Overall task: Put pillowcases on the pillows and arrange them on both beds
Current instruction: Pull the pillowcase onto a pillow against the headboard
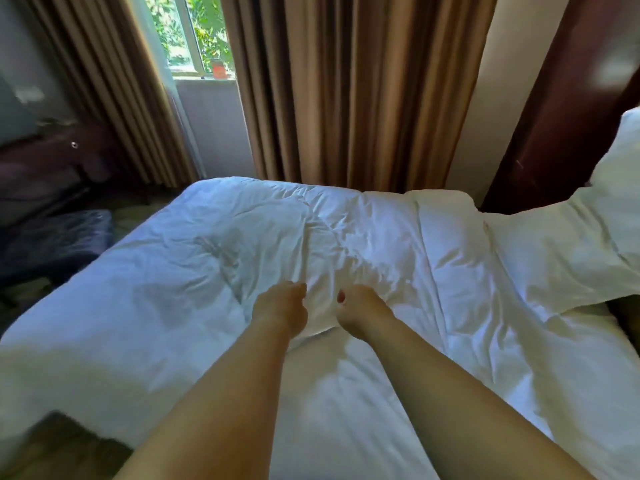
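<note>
Sunlight from a narrow window (194,36) is falling between tan curtains (363,91) onto a bed (138,299) covered in rumpled white bedding. Two bare forearms are reaching out over the near side of the bed, both fists closing on the crumpled white fabric (322,268) at its middle. The left hand (282,311) is curling its fingers into a fold, and the right hand (360,311) is pinching the cloth just beside it, a red-painted nail showing. Whether this fabric is a pillowcase or the duvet is hard to make out. Toward the head of the bed, well apart from the hands, a white pillow (568,258) is lying by the dark wooden headboard (561,105), with a second white pillow (623,157) propped behind it and cut off by the frame edge. Beyond the foot of the bed, dark furniture (48,174) is sitting in shadow, blurred and indistinct.
</note>
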